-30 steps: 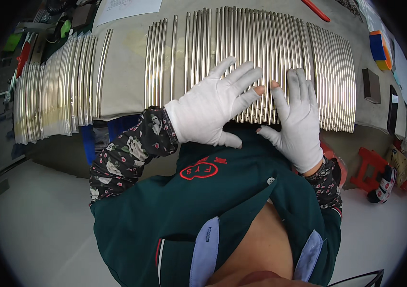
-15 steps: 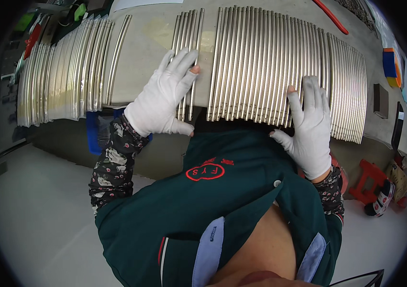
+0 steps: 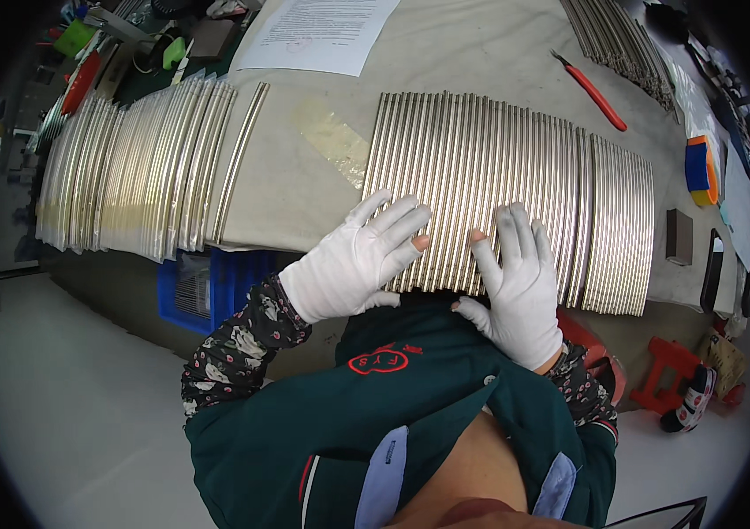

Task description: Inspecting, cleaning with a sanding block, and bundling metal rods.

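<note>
A wide row of shiny metal rods (image 3: 445, 167) lies side by side on the grey-covered table (image 3: 304, 194). My left hand (image 3: 353, 260), in a white glove with some fingertips bare, rests on the row's left end, its fingers spread. Flat on the middle of the same rods lies my right hand (image 3: 520, 286), gloved alike, fingers stretched out and thumb at the near ends. Farther right, past a narrow gap, another group of rods (image 3: 622, 229) continues the row. Neither hand is closed around a rod.
Plastic-sleeved rods (image 3: 141, 167) lie at the left, beside a single bare rod (image 3: 241, 163). Behind are a printed sheet (image 3: 317, 35), red-handled pliers (image 3: 595, 95) and darker rods (image 3: 617, 40). A dark block (image 3: 679, 236) sits right; a blue bin (image 3: 229, 282) stands below the table edge.
My left hand has moved right, and the small separate group of rods now lies against the big row. My right hand has shifted slightly left. The view has tilted, showing more of the table's far side.
</note>
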A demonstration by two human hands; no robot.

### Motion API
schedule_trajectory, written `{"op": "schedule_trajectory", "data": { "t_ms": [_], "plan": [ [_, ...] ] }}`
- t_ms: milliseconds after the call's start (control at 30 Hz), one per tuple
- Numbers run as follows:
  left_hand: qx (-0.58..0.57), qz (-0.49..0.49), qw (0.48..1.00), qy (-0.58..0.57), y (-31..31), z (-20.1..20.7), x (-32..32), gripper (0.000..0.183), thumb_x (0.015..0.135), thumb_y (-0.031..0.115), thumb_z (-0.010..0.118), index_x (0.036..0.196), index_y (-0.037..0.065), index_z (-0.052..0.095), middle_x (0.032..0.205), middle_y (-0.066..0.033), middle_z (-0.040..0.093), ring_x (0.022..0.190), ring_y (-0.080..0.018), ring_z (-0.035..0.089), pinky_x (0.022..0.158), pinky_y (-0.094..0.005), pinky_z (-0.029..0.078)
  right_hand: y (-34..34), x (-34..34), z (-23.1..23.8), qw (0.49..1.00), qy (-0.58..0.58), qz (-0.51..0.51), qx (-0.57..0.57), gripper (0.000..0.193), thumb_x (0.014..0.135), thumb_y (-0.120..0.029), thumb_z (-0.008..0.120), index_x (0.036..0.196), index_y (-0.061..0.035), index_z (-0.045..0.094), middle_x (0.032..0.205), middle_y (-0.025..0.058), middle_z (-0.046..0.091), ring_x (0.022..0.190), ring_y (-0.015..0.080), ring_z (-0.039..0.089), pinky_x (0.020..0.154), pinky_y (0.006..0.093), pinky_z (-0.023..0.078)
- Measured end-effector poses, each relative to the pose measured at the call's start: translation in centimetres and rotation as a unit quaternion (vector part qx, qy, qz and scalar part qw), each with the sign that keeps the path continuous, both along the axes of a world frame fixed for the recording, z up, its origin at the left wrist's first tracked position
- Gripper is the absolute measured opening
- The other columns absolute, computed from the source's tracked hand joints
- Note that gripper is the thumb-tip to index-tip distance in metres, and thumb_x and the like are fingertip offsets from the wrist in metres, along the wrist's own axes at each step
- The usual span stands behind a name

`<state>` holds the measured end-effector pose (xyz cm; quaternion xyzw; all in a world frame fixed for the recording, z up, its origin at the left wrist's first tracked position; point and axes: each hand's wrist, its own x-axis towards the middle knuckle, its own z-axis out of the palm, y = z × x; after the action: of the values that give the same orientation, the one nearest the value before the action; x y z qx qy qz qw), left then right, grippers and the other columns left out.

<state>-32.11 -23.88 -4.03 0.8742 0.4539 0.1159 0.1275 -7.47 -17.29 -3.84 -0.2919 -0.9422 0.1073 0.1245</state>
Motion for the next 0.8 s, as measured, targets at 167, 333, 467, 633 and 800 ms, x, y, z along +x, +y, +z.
{"op": "schedule_trajectory", "data": {
  "t_ms": [167, 333, 467, 633, 800],
  "plan": [
    [0.002, -0.026, 0.999, -0.045, 1.1, 0.1, -0.9, 0.106, 0.052, 0.036, 0.085, 0.138, 0.004, 0.032, 0.142, -0.0256, 0.037, 0.131, -0.0451, 0.038, 0.109, -0.0598, 0.027, 0.9, -0.7, 0.6, 1.0, -0.021, -0.009, 0.0, 0.084, 0.057, -0.041, 0.082, 0.126, -0.0024, 0.05, 0.131, 0.0224, 0.044, 0.129, 0.0412, 0.038, 0.105, 0.0556, 0.031],
    [0.014, 0.016, 0.999, -0.043, 2.6, 0.5, 1.3, 0.11, 0.053, 0.038, 0.084, 0.141, 0.004, 0.027, 0.142, -0.0271, 0.035, 0.131, -0.0456, 0.036, 0.109, -0.0581, 0.026, 2.0, -1.3, 0.9, 1.0, -0.016, -0.003, -0.01, 0.087, 0.057, -0.047, 0.079, 0.126, -0.002, 0.05, 0.131, 0.0267, 0.042, 0.128, 0.0447, 0.036, 0.105, 0.0566, 0.03],
    [0.001, 0.029, 0.999, -0.024, 3.8, 0.5, 2.1, 0.086, 0.061, 0.036, 0.081, 0.129, -0.001, 0.044, 0.14, -0.0233, 0.038, 0.133, -0.0399, 0.035, 0.112, -0.0541, 0.024, 3.0, -1.3, 0.8, 0.999, -0.031, -0.012, -0.009, 0.087, 0.058, -0.046, 0.079, 0.128, -0.0026, 0.05, 0.13, 0.026, 0.043, 0.128, 0.044, 0.036, 0.105, 0.0564, 0.03],
    [-0.024, 0.04, 0.999, -0.027, 5.4, 1.2, 3.8, 0.094, 0.061, 0.035, 0.08, 0.137, 0.001, 0.036, 0.14, -0.0249, 0.038, 0.131, -0.0433, 0.036, 0.11, -0.057, 0.024, 3.9, -0.6, 0.5, 0.998, -0.051, -0.028, -0.021, 0.085, 0.061, -0.046, 0.079, 0.128, -0.0028, 0.05, 0.13, 0.0256, 0.043, 0.129, 0.0429, 0.036, 0.106, 0.0557, 0.03],
    [-0.035, 0.039, 0.999, 0.01, 6.2, 0.8, 5.1, 0.096, 0.061, 0.039, 0.08, 0.138, 0.0, 0.036, 0.141, -0.025, 0.036, 0.132, -0.0436, 0.034, 0.111, -0.0573, 0.023, 5.1, 1.8, 0.8, 0.999, -0.04, -0.006, -0.037, 0.087, 0.06, -0.049, 0.079, 0.127, -0.0035, 0.05, 0.132, 0.0254, 0.043, 0.13, 0.0428, 0.035, 0.107, 0.0559, 0.029]
  ]
}}
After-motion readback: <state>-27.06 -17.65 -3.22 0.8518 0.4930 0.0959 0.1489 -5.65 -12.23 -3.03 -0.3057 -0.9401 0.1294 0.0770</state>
